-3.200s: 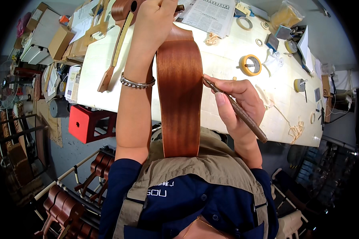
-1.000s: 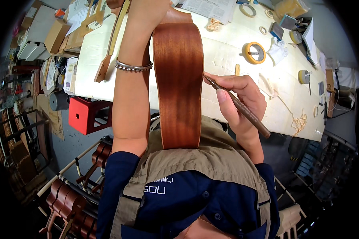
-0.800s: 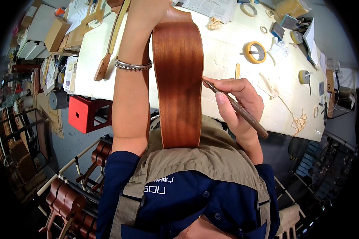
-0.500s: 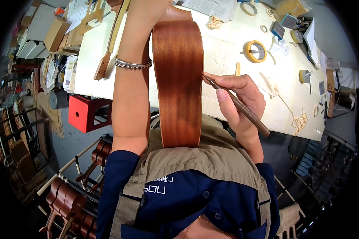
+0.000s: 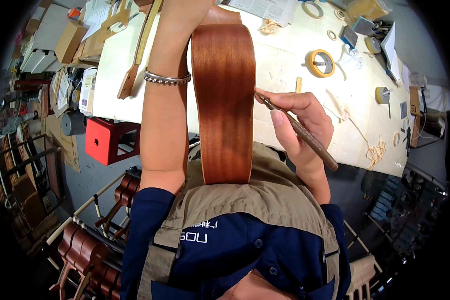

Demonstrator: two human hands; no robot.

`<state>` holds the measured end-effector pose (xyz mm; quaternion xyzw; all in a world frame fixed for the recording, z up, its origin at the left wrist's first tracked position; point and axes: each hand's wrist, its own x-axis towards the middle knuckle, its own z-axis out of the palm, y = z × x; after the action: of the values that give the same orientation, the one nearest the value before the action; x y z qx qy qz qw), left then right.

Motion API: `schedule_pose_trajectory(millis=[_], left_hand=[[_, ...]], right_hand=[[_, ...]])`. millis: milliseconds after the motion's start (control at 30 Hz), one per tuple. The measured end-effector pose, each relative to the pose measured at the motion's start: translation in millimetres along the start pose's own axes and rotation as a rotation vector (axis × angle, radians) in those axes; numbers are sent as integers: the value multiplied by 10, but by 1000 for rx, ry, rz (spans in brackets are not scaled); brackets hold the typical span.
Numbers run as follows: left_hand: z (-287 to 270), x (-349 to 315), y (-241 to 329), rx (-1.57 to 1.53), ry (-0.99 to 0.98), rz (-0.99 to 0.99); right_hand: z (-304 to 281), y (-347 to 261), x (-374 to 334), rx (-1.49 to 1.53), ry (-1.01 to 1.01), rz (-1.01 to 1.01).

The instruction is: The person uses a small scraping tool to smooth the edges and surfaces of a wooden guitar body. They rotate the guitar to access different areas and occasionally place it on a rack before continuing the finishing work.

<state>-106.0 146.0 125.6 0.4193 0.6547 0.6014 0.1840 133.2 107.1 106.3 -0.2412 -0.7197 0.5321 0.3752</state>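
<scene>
A reddish-brown ukulele body [image 5: 225, 100] stands on its edge before me, its curved wooden side facing up and its near end against my apron. My left arm reaches along its left side. The back of my left hand [image 5: 185, 12] lies at the body's far end, its fingers hidden or cut off by the upper edge. In my right hand [image 5: 305, 117] is a slim brown pen [image 5: 302, 131], pinched between thumb and fingers. The pen's tip meets the right edge of the ukulele side at its middle, and a fingertip is close beside it.
On the white table [image 5: 280, 60] lie a yellow tape roll [image 5: 320, 63], a small wooden stick [image 5: 298, 85], string and printed sheets. A ukulele neck [image 5: 135, 70] lies left of my arm. A red stool [image 5: 102, 141] stands on the floor, and a rack of ukulele bodies [image 5: 82, 245] is at lower left.
The ukulele body and the pen have shifted very slightly away from me. The pen's tip stays at the right edge, and both hands keep their places otherwise.
</scene>
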Motion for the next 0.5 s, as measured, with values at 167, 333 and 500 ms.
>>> schedule_pose_trajectory(millis=[167, 333, 500], left_hand=[[-33, 58, -100, -28, -31, -10], [-27, 48, -60, 33, -23, -24], [-27, 50, -77, 71, -7, -15]], right_hand=[[-14, 15, -65, 23, -36, 53], [-17, -1, -43, -22, -28, 22], [-7, 3, -46, -27, -21, 25]])
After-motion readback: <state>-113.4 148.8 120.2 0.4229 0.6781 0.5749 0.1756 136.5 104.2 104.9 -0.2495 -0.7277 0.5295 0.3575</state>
